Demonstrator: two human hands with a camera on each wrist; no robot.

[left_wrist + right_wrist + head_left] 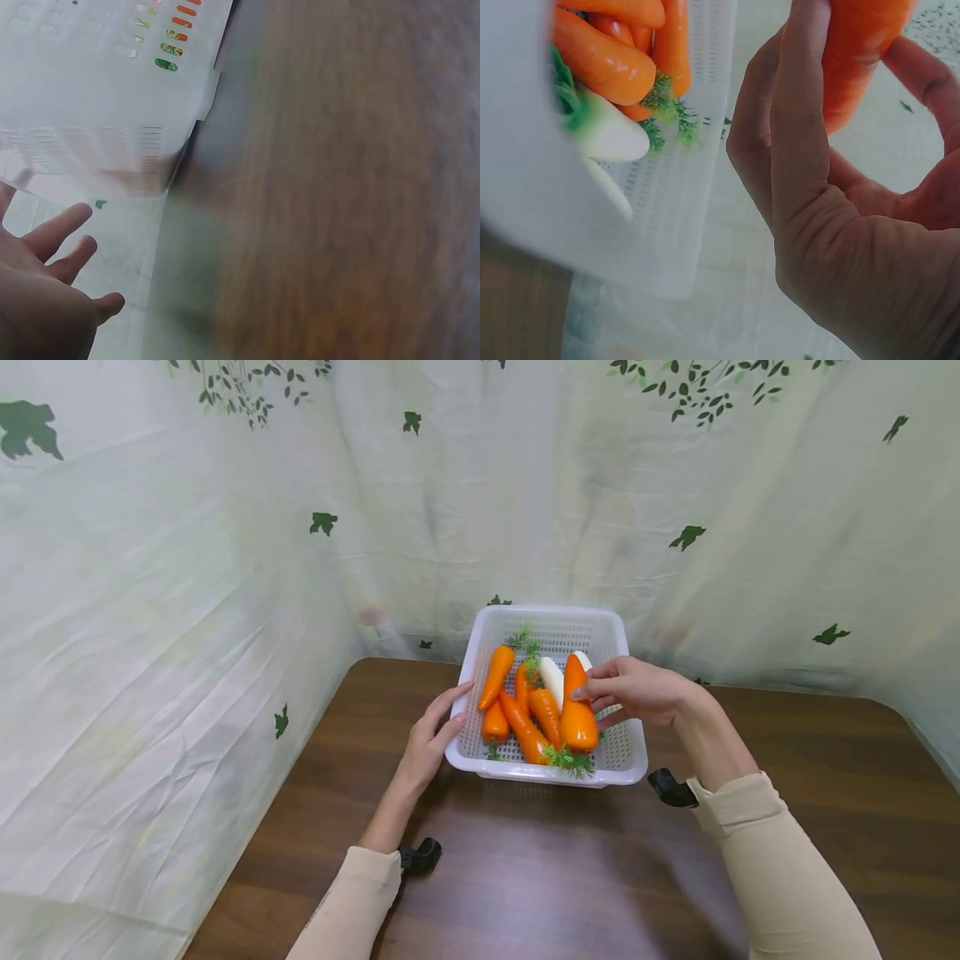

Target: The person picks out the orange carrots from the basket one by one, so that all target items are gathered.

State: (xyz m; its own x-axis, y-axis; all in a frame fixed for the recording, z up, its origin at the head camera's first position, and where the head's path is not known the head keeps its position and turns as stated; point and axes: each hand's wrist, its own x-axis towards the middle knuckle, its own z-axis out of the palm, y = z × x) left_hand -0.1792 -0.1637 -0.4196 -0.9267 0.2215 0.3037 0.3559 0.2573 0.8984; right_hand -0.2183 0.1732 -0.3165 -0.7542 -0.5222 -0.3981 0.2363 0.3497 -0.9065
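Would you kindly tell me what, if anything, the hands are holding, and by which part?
The right hand pinches an orange carrot around its middle, between thumb and fingers. The left hand touches the white basket at its rim, fingers extended.

Right fingers [799,127] curled, left fingers [64,228] loosely spread

one glossy orange carrot [578,722] was held by right fingers [801,112] above a white slotted basket [551,610], other carrots [498,677] and white radishes [552,678] lay inside
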